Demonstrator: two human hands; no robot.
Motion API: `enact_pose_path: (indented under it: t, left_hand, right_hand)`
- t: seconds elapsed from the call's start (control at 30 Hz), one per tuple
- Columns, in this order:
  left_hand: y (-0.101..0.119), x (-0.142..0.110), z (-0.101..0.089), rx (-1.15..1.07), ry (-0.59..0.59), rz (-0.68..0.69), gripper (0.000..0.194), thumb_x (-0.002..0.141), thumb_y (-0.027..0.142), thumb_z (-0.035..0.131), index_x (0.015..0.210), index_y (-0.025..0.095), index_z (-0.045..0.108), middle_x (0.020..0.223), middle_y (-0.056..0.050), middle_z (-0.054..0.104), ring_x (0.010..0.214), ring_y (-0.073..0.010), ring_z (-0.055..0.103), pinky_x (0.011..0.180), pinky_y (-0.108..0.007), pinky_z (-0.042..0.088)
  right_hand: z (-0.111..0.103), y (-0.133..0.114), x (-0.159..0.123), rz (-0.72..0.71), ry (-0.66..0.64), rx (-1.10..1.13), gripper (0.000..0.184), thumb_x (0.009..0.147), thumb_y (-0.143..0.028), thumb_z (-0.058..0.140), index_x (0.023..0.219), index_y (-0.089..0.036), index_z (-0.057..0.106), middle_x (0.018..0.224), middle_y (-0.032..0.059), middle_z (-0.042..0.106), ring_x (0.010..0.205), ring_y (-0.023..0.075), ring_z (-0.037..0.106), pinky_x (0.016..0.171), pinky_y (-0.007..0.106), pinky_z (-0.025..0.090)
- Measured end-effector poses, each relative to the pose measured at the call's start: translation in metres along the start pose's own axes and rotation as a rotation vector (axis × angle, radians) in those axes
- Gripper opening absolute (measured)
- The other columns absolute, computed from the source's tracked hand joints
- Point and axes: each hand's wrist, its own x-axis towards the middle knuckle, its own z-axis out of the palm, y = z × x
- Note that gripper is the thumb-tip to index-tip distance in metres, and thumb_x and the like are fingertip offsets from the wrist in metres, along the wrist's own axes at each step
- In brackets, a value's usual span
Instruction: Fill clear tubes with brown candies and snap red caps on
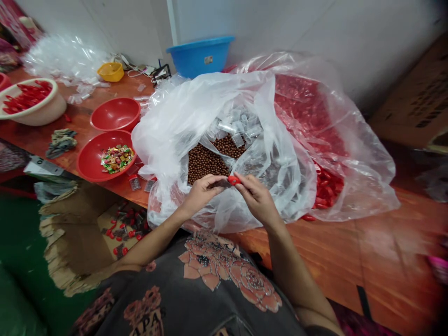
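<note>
My left hand (203, 189) and my right hand (255, 196) meet over the near edge of a large clear plastic bag (182, 121). Together their fingertips pinch a small clear tube with a red cap (233, 179); the left holds the tube end, the right holds the cap. Inside the bag lie several small brown balls (206, 161) and several clear empty tubes (238, 123). A second clear bag (315, 121) to the right holds red pieces.
A red bowl with wrapped sweets (105, 156), an empty red bowl (115, 113), a white bowl of red pieces (30, 100), a yellow bowl (110, 71) and a blue basin (201, 55) stand on the wooden table (367, 242). A cardboard box (87, 238) with finished tubes sits below left.
</note>
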Motion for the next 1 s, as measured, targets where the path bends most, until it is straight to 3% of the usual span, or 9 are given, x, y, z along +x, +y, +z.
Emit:
enact_pose_path:
  t: [0.17,0.27,0.37,0.47,0.57,0.63,0.73,1.0]
  left_hand:
    - [0.003,0.000,-0.002,0.072,0.019,0.107,0.029,0.089,0.027,0.062,0.117,0.026,0.069,0.104,-0.004,0.066,0.098,-0.0146,0.061,0.088,-0.029,0.048]
    - [0.003,0.001,-0.003,0.062,-0.012,0.122,0.028,0.089,0.028,0.062,0.116,0.025,0.070,0.105,-0.005,0.067,0.098,-0.0147,0.062,0.087,-0.029,0.049]
    - [0.003,0.001,-0.002,0.049,-0.031,0.129,0.028,0.088,0.028,0.064,0.115,0.024,0.070,0.106,-0.005,0.068,0.099,-0.0154,0.062,0.087,-0.030,0.049]
    - [0.001,0.002,0.000,0.021,-0.035,0.099,0.029,0.086,0.025,0.065,0.114,0.023,0.071,0.107,-0.006,0.068,0.101,-0.0162,0.062,0.091,-0.032,0.048]
    - [0.000,0.004,0.004,-0.063,-0.001,-0.004,0.031,0.082,0.024,0.069,0.113,0.020,0.072,0.106,-0.007,0.069,0.098,-0.0164,0.063,0.091,-0.032,0.049]
    - [-0.001,0.005,0.008,-0.177,0.025,-0.101,0.036,0.079,0.026,0.072,0.114,0.018,0.071,0.107,-0.008,0.070,0.094,-0.0164,0.064,0.088,-0.032,0.051]
    - [-0.003,0.005,0.012,-0.323,0.048,-0.223,0.044,0.075,0.027,0.074,0.117,0.016,0.069,0.106,-0.008,0.072,0.089,-0.0161,0.066,0.084,-0.032,0.054]
    - [-0.004,0.001,0.017,-0.358,0.101,-0.276,0.039,0.069,0.026,0.078,0.106,0.016,0.074,0.094,-0.006,0.074,0.077,-0.0138,0.066,0.074,-0.028,0.055]
  right_hand:
    - [-0.005,-0.005,-0.003,0.082,-0.137,0.071,0.040,0.097,-0.039,0.044,0.134,-0.025,0.051,0.078,-0.0010,0.058,0.068,0.0096,0.055,0.066,0.025,0.048]
    - [-0.007,-0.004,-0.001,0.167,-0.173,0.178,0.038,0.098,-0.045,0.041,0.123,-0.023,0.059,0.069,-0.0026,0.056,0.055,0.0074,0.051,0.053,0.021,0.044]
    - [-0.008,-0.003,0.001,0.170,-0.119,0.156,0.037,0.096,-0.047,0.045,0.111,-0.021,0.067,0.074,-0.0004,0.058,0.053,0.0063,0.051,0.048,0.021,0.043]
    - [-0.007,-0.002,0.003,0.059,-0.016,0.030,0.031,0.095,-0.043,0.048,0.107,-0.022,0.068,0.084,0.0018,0.060,0.059,0.0077,0.056,0.057,0.023,0.049]
    - [-0.003,-0.002,0.002,-0.130,0.070,-0.171,0.029,0.096,-0.037,0.047,0.116,-0.023,0.064,0.097,0.0058,0.064,0.082,0.0142,0.063,0.076,0.030,0.054]
    - [0.000,0.001,0.001,-0.262,0.063,-0.339,0.039,0.094,-0.038,0.051,0.130,-0.021,0.055,0.110,0.0112,0.063,0.098,0.0198,0.062,0.085,0.036,0.054]
    - [0.005,0.009,0.000,-0.398,0.060,-0.522,0.063,0.090,-0.041,0.057,0.145,-0.016,0.037,0.117,0.0168,0.060,0.106,0.0255,0.059,0.089,0.042,0.053]
    - [0.010,0.023,0.003,-0.486,0.037,-0.584,0.077,0.085,-0.047,0.062,0.147,-0.014,0.032,0.115,0.0178,0.060,0.106,0.0277,0.059,0.089,0.044,0.053]
